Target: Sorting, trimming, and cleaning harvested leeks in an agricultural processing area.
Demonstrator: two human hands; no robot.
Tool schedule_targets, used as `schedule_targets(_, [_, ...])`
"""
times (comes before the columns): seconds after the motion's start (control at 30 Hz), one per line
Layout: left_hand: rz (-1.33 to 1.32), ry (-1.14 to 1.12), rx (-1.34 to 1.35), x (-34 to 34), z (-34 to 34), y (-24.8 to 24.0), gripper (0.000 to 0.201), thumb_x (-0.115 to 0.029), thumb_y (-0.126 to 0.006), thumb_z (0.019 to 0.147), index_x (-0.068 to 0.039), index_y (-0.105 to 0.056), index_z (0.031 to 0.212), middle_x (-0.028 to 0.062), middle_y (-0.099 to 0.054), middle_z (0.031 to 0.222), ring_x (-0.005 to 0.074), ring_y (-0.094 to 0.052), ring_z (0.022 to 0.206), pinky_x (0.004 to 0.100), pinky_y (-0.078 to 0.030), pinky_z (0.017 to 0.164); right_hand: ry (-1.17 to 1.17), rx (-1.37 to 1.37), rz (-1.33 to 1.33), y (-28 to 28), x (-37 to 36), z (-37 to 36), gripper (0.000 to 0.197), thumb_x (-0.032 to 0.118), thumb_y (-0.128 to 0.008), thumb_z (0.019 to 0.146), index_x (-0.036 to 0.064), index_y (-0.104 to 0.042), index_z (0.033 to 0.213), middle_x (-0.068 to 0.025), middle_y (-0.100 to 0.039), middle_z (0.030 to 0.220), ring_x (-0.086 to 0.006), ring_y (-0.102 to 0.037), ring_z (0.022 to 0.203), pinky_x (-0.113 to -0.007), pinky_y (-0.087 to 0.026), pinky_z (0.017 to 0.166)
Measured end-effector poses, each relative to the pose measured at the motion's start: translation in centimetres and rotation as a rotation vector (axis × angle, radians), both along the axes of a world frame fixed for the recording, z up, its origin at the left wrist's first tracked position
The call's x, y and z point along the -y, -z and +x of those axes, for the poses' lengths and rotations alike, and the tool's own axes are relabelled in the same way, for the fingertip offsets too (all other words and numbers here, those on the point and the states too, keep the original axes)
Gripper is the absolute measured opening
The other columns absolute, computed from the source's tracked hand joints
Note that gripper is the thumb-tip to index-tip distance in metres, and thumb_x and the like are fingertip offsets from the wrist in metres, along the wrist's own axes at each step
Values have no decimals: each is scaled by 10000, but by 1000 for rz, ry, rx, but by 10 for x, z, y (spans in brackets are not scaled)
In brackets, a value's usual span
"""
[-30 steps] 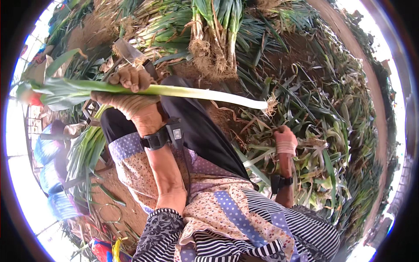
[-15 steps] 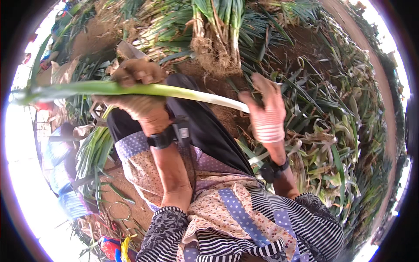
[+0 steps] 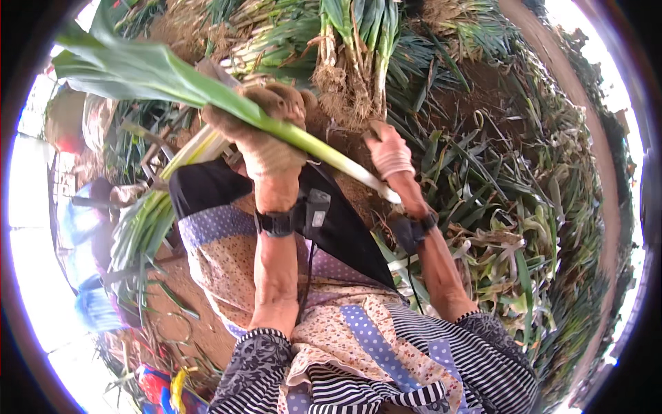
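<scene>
A single leek (image 3: 329, 157) slants across the middle, its wide green leaves at the upper left and its white end at the lower right. My left hand (image 3: 265, 131), in a soiled glove, is closed round its green part. Beyond the white end is my right hand (image 3: 389, 150), also gloved, its fingers curled just below the roots of a bunch of leeks (image 3: 355, 69). The right fingertips are partly hidden, and whatever they hold cannot be made out.
Loose leaves and peelings (image 3: 496, 234) cover the ground on the right. More leeks (image 3: 148, 224) rest beside my left knee, near a low wooden frame (image 3: 155, 159). Piled leeks (image 3: 276, 52) lie at the back. A red, blue and yellow bundle (image 3: 162, 386) lies at lower left.
My right hand has left the leek's white end and moved up and left toward the rooted bunch, its fingers curling. My left hand has shifted right and up, tilting the leek more steeply.
</scene>
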State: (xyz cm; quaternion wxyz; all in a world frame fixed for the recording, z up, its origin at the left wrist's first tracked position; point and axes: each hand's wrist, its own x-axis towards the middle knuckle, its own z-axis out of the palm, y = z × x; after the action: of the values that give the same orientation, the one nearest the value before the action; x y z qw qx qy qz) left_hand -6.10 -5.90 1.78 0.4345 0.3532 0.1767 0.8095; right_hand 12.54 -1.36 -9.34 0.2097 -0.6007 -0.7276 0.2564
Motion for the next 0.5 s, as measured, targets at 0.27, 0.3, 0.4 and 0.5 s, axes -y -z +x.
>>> schedule_targets(0.27, [-252, -33, 258, -2, 15, 8, 640, -724, -545, 709, -102, -573, 858, -5, -535, 556, 135, -498, 487, 303, -417, 501, -373, 41, 501, -84, 57, -38, 467, 224, -673, 736, 83, -481, 1139, -95, -546, 759, -263, -584, 641, -390, -481, 556])
schedule_targets(0.3, [-219, 93, 280, 0, 5, 9, 626, -716, -570, 695, -108, -577, 847, -17, -545, 559, 116, -498, 474, 304, -417, 501, -387, 59, 555, -66, 57, -26, 431, 221, -678, 722, 84, -516, 1098, -74, -558, 765, -227, -590, 627, -356, -480, 531])
schedule_targets(0.4, [-296, -184, 286, 5, -33, 5, 541, -640, -565, 766, -105, -575, 845, -12, -536, 551, 68, -491, 451, 237, -397, 445, -249, 214, 542, 28, 63, 60, 336, 96, -675, 719, 94, -583, 1042, -84, -615, 766, -261, -622, 678, -364, -502, 587])
schedule_targets(0.5, [-347, -398, 396, 22, -70, -10, 512, -595, -502, 846, -86, -564, 854, -16, -511, 537, 77, -477, 448, 227, -385, 444, 129, 578, -214, 95, 99, 172, 122, 120, -553, 818, 114, -590, 934, -102, -646, 867, -323, -633, 828, -406, -505, 640])
